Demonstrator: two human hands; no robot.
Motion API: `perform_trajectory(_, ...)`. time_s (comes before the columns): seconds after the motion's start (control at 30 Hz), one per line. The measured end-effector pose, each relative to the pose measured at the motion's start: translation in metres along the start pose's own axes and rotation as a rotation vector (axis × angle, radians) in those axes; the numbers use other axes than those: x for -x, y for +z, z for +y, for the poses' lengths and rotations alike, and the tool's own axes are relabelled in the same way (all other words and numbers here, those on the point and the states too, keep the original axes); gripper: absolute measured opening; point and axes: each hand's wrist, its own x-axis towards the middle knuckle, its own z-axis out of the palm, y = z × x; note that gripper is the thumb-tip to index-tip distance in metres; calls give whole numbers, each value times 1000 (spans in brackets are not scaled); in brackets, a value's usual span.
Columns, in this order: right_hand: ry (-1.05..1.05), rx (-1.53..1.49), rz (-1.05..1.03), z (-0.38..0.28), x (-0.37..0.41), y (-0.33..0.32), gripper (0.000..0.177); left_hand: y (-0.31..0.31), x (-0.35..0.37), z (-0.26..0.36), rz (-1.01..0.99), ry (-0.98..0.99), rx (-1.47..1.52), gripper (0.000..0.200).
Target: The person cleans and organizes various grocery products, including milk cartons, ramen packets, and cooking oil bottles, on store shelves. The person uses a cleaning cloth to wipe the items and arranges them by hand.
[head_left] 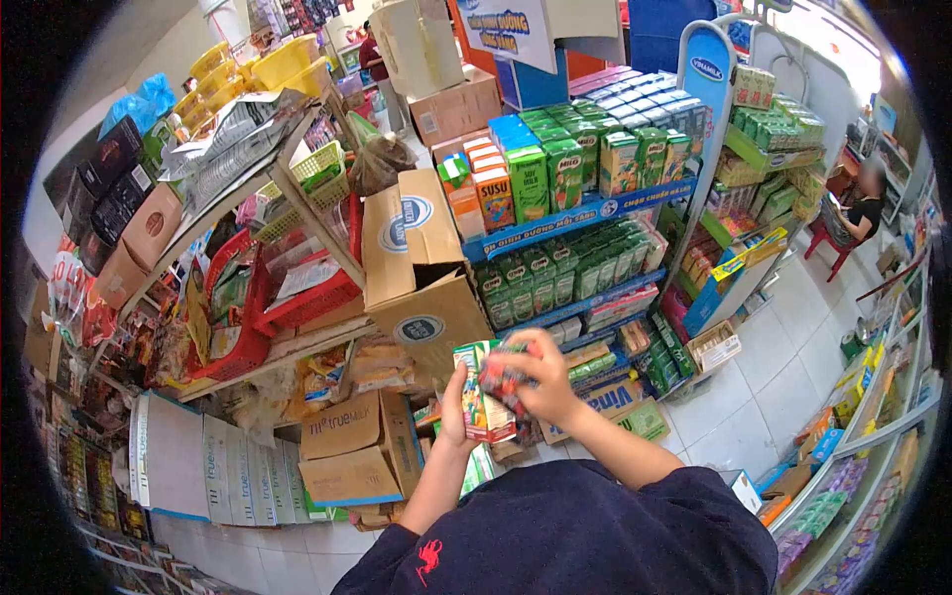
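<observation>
My left hand (453, 415) grips the side of a green, white and red drink carton (488, 424), held upright in front of my body. My right hand (543, 385) is closed on a crumpled dark and red cloth (504, 375), which lies against the carton's face and covers part of it. Just beyond my hands stands an open brown cardboard box (421, 283). To its right, a blue-edged display shelf (585, 216) bears rows of green Milo cartons (567, 177) and an orange Susu pack (493, 193).
At the lower left are a TH true Milk box (352, 451) and red baskets (315, 288) on a rack. Shelves (843, 476) line the right side. A seated person (861, 213) is at the far right, beside the tiled aisle (769, 382). Another person (372, 59) stands at the back.
</observation>
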Motion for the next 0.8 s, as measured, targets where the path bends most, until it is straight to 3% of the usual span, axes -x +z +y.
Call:
perform_trajectory(0.07, -75, -31, -109, -6, 9, 1, 39, 0, -3, 7, 52, 12, 6, 49)
perform_trajectory(0.13, -85, -85, -170, -13, 21, 3, 40, 1, -5, 17, -97, 67, 77, 45)
perform_trajectory(0.2, -78, -83, -173, -8, 23, 3, 41, 11, -2, 19, -46, 63, 29, 44)
perform_trajectory(0.33, 60, -22, 48, 11, 7, -5, 38, 20, -5, 5, 99, -31, -68, 43)
perform_trajectory(0.53, -149, -37, -238, -3, 15, -11, 39, 12, -9, 17, -55, 30, -18, 44)
perform_trajectory(0.63, -91, -37, -149, 3, 5, -13, 36, 25, -2, 17, -136, -51, -50, 46)
perform_trajectory(0.67, -24, -30, -33, 8, 2, -11, 37, 24, -4, 11, 24, -23, -118, 47)
perform_trajectory(0.73, 31, 17, -2, 3, -1, -14, 37, 34, -4, 8, 103, 0, -122, 45)
perform_trajectory(0.8, -80, -57, -82, -5, 4, -10, 39, 27, -5, 14, -1, -36, -64, 45)
